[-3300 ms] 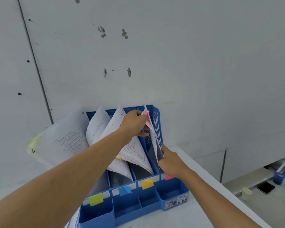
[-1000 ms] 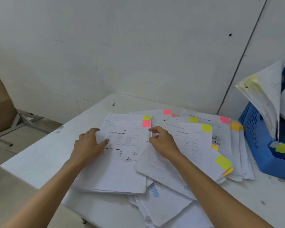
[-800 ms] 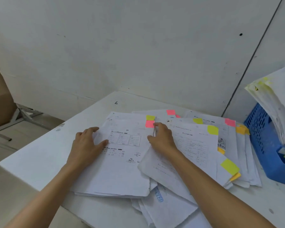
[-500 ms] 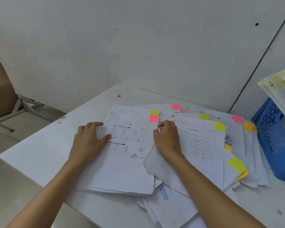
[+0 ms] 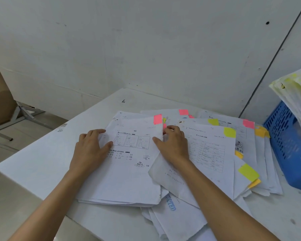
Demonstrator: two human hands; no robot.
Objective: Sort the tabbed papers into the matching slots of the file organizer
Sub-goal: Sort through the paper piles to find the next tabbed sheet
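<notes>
Pink-tabbed paper (image 5: 129, 171) pinched by right hand (image 5: 175, 147), pressed flat by left hand (image 5: 89, 152).

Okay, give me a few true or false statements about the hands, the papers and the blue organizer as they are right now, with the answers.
1. The left hand lies flat on the pink-tabbed sheet. True.
2. The right hand holds a yellow-tabbed sheet up in the air. False: it pinches the right edge of the pink-tabbed sheet, just below the tab, and the sheet lies on the pile.
3. The blue file organizer stands to the right of the paper pile. True.
4. The organizer holds no papers. False: a sheaf of papers with yellow-marked tops stands in it.
</notes>
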